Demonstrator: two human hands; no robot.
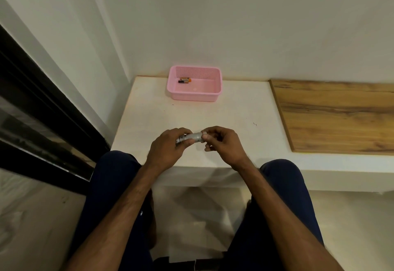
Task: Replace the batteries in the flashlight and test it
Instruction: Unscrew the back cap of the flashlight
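Observation:
A small silver flashlight point(193, 137) lies sideways between both hands, just above the white ledge point(213, 117). My left hand point(168, 147) grips its left part, fingers curled round the barrel. My right hand point(221, 142) pinches the right end with thumb and fingertips. Whether that end piece is joined to the body or apart, I cannot tell. A pink plastic basket point(215, 96) stands at the back of the ledge against the wall. Two black and orange batteries point(184, 80) lie in its back left corner.
A wooden board point(336, 115) covers the ledge to the right. A dark framed glass panel point(42, 108) runs along the left. The wall stands right behind the basket. My knees in dark trousers point(115, 185) sit below the ledge's front edge.

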